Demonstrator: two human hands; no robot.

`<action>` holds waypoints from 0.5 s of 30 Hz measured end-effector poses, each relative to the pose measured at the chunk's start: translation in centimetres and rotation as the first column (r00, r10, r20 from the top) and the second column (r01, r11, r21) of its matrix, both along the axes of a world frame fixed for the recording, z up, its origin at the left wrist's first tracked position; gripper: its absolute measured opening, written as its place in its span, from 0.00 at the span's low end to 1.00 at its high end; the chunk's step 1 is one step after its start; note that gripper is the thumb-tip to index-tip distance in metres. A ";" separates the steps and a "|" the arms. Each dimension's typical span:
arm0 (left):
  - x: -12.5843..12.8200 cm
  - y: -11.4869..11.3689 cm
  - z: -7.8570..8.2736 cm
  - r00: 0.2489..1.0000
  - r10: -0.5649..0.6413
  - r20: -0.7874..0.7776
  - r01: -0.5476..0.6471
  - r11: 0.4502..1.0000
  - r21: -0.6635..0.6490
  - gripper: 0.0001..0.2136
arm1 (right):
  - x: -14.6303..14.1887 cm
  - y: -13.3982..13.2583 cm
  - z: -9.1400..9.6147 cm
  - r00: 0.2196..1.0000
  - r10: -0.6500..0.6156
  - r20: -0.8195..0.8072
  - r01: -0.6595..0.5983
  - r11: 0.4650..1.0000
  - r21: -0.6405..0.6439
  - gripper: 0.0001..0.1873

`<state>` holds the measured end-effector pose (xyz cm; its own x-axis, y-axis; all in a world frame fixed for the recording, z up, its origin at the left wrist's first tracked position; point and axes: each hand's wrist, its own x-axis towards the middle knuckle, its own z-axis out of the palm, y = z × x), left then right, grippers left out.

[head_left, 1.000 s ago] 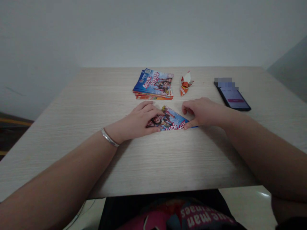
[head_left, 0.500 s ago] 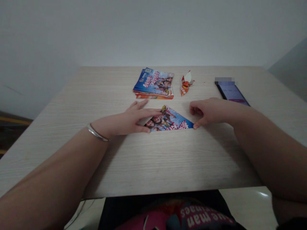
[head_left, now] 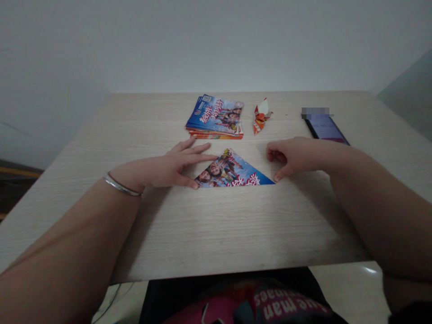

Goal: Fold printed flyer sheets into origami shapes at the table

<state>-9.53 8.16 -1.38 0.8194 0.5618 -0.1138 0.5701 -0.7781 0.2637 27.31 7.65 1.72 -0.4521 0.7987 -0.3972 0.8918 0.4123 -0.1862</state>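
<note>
A leaflet folded into a triangle [head_left: 236, 173] lies flat on the table, its long edge towards me and its peak pointing away. It shows printed faces and white characters on blue. My left hand [head_left: 175, 164] is open with its fingers spread, the thumb at the triangle's left corner and one fingertip by its upper left edge. At the right corner is the thumb tip of my right hand [head_left: 290, 157]. The fingers of that hand are curled, with a gap between them and the thumb, and nothing shows inside them.
Behind the triangle lies a stack of printed leaflets [head_left: 216, 117]. A small folded orange-and-white paper figure [head_left: 260, 118] stands to its right. Farther right, beyond my right wrist, a phone [head_left: 326, 128] rests with its screen lit. A wall [head_left: 236, 45] rises behind the table [head_left: 216, 229].
My left hand has slid left along the triangle, its fingers spreading and uncovering more of the print. The triangle now lies flatter and reaches farther left. My right hand has hardly moved.
</note>
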 end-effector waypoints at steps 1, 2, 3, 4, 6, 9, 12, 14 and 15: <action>0.1 0.1 0.0 1.000 -0.004 0.020 0.004 1.000 0.021 0.34 | 0.2 0.1 0.0 0.999 0.008 -0.033 -0.009 1.000 -0.025 0.25; 0.2 0.1 0.0 0.999 -0.004 0.048 0.002 0.999 0.043 0.33 | 0.4 0.2 0.0 0.997 0.022 -0.076 -0.027 0.998 -0.060 0.24; 0.4 0.1 -0.1 0.997 -0.001 0.079 -0.004 0.998 0.064 0.31 | 0.5 0.2 0.1 0.991 0.037 -0.127 -0.049 0.994 -0.093 0.21; 0.7 0.1 -0.1 0.992 0.010 0.124 -0.022 0.996 0.091 0.28 | 0.4 0.2 0.1 0.981 0.051 -0.187 -0.072 0.991 -0.111 0.19; 1.3 0.1 -0.3 0.984 0.041 0.172 -0.062 0.991 0.121 0.23 | -0.2 0.0 0.0 0.942 0.063 -0.329 -0.086 0.995 -0.055 0.15; 2.2 0.1 -0.5 0.974 0.085 0.209 -0.114 0.985 0.132 0.18 | -2.3 -0.7 -0.4 0.829 0.249 -0.501 -0.126 0.956 0.267 0.16; 2.6 0.1 -0.8 0.969 0.116 0.220 -0.152 0.976 0.154 0.19 | -4.5 -1.5 -1.3 0.782 0.432 -0.450 -0.271 0.885 0.378 0.16; 2.7 0.0 -0.9 0.970 0.138 0.202 -0.173 0.971 0.166 0.22 | -5.2 -1.7 -1.9 0.782 0.483 -0.395 -0.324 0.856 0.404 0.16; 2.7 -0.1 -0.8 0.972 0.149 0.183 -0.180 0.970 0.165 0.23 | -5.3 -1.8 -2.1 0.783 0.495 -0.377 -0.337 0.847 0.412 0.16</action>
<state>-6.87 8.05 -2.23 0.7127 0.6889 0.1321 0.6535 -0.7205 0.2318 22.03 5.87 -0.41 -0.8307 0.5301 0.1703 0.4619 0.8269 -0.3206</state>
